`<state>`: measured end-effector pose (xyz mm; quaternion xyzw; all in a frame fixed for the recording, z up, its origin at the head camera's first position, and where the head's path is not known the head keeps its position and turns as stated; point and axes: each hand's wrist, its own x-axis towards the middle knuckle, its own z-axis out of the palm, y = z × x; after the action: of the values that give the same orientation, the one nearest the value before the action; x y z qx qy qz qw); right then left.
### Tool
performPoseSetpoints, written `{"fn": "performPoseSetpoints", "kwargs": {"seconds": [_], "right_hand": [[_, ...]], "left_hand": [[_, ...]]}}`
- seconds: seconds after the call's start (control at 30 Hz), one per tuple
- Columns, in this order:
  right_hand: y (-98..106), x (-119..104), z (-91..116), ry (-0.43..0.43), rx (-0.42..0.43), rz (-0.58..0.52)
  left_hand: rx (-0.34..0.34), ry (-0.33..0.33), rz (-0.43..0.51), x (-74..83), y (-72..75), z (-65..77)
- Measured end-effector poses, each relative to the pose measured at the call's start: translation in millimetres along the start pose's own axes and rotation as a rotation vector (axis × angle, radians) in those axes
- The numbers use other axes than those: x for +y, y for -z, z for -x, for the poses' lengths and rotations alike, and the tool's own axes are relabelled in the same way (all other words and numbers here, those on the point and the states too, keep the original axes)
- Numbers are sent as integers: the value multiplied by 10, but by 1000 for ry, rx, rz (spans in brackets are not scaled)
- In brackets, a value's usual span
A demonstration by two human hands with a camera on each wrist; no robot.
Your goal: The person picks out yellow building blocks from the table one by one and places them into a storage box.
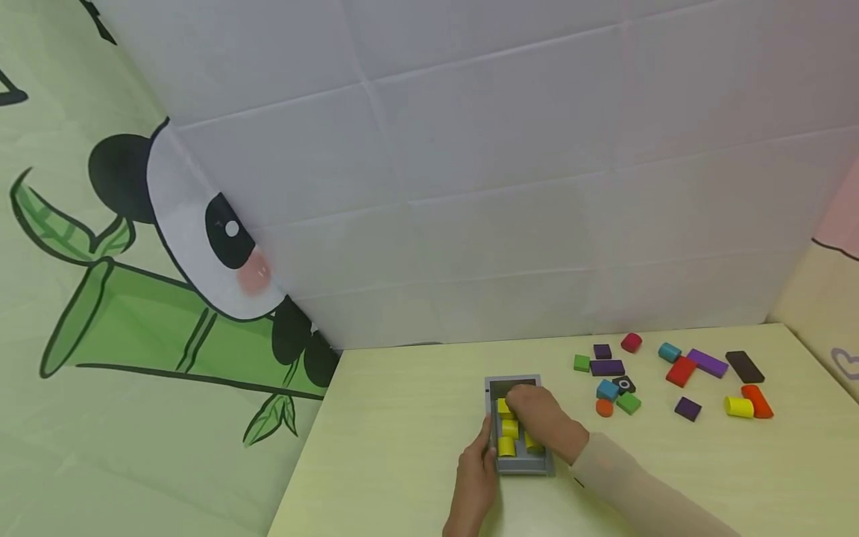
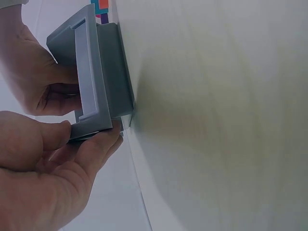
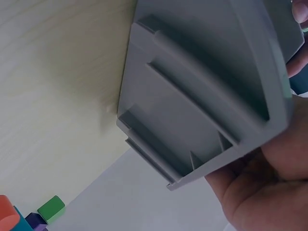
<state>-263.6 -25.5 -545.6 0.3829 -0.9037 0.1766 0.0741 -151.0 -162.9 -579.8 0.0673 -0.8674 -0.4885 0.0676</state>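
A grey plastic tray point(image 1: 526, 468) rests on the table, tilted in the left wrist view, with several yellow blocks point(image 1: 506, 447) inside. My left hand point(image 1: 475, 477) holds its left side, thumb on the rim point(image 2: 91, 126) and fingers beneath. The right hand point(image 1: 545, 421) reaches over from the right with bent fingers down inside the tray, beside the uppermost yellow block point(image 1: 504, 409). Its fingertips are hidden, so I cannot tell whether they pinch a block. The right wrist view shows the tray's ribbed outer side point(image 3: 187, 101) above my right palm point(image 3: 269, 197).
Right of the tray lie loose blocks: a green one point(image 1: 628, 403), a blue one point(image 1: 607, 390), an orange round one point(image 1: 604, 408), a red one point(image 1: 681, 371), a yellow cylinder point(image 1: 739, 406) and a dark bar point(image 1: 745, 367). A white cloth wall point(image 1: 470, 224) stands behind the table.
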Motion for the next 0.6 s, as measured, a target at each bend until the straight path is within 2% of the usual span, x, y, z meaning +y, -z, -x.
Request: {"fn": "performPoseSetpoints", "kwargs": {"seconds": [0.13, 0.33, 0.6], "right_hand": [[-21, -14, -17, -25, -28, -11], [-62, -21, -13, -19, -4, -12], [-92, -44, -12, -37, -28, -9]], "left_hand": [[-4, 13, 5, -3, 6, 8], [3, -6, -2, 3, 19, 11], [2, -29, 2, 7, 29, 33]]}}
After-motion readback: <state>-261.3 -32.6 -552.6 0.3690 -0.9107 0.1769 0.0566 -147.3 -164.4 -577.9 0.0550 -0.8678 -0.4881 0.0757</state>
